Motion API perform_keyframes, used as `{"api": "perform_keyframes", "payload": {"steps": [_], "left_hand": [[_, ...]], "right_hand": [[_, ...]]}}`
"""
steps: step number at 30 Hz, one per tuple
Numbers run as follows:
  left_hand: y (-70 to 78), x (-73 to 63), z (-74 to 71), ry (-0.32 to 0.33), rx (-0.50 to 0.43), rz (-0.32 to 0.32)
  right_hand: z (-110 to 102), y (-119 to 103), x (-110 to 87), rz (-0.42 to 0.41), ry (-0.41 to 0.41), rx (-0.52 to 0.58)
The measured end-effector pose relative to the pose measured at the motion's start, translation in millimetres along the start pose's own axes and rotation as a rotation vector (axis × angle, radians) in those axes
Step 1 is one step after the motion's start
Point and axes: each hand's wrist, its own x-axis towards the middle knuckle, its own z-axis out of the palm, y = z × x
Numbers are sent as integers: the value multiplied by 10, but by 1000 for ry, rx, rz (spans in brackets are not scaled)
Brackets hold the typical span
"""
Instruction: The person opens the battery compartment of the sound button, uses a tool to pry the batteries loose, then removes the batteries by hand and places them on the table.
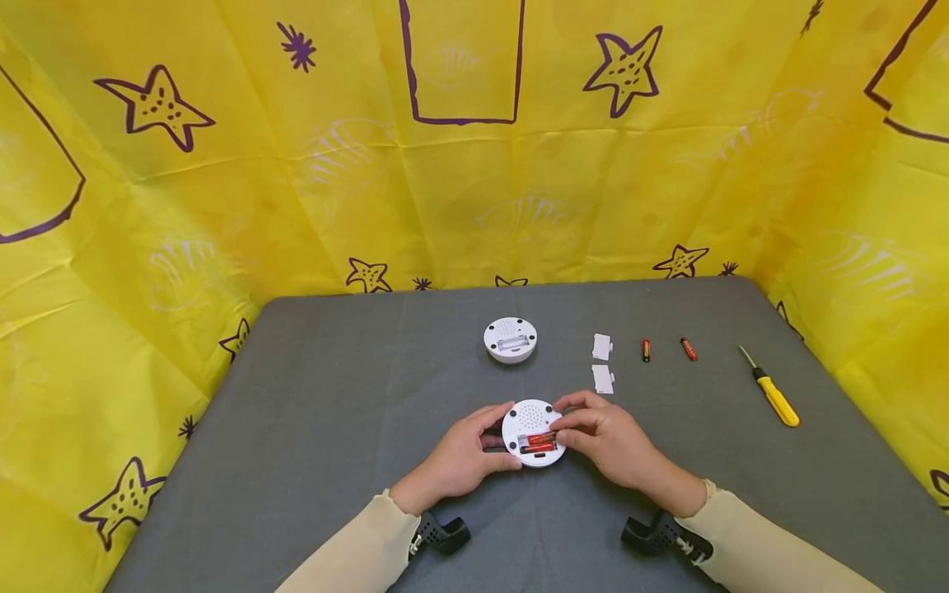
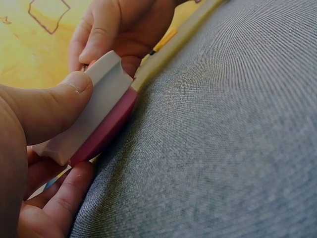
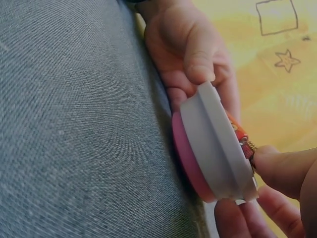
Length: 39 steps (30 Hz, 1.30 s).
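Observation:
In the head view, my left hand holds a round white battery-powered device by its left edge, thumb on the near rim and fingers around the far side. Its back faces up, showing speaker holes and a battery compartment with two red batteries. The right hand pinches at the right end of the upper battery, its fingers along the device's rim. In the right wrist view, that battery sticks up beside a coiled spring, with the right thumb against this end. The device's underside is pink.
Beyond the hands stands a second white device, its compartment uncovered. To its right lie two white battery covers, a red battery, another red battery and a yellow-handled screwdriver. Yellow patterned cloth surrounds the grey table.

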Motion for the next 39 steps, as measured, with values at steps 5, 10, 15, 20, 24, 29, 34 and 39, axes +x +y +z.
{"api": "perform_keyframes", "payload": {"steps": [5, 10, 15, 20, 24, 29, 34, 39], "left_hand": [[14, -9, -5, -3, 7, -18], [19, -20, -5, -2, 2, -24], [23, -19, -4, 4, 9, -20], [10, -9, 1, 5, 10, -20], [5, -4, 4, 6, 1, -4], [-2, -3, 6, 0, -1, -2], [-7, -1, 8, 5, 0, 6], [-7, -4, 10, 9, -12, 13]], "right_hand": [[-49, 36, 14, 34, -14, 83], [-104, 66, 37, 103, -41, 291], [-143, 108, 71, 198, -58, 542], [-198, 158, 94, 291, -43, 732], [-273, 174, 110, 373, -21, 851], [-399, 216, 127, 436, 7, 959], [-543, 290, 147, 448, 14, 1014], [-725, 386, 143, 421, -11, 1030]]}}
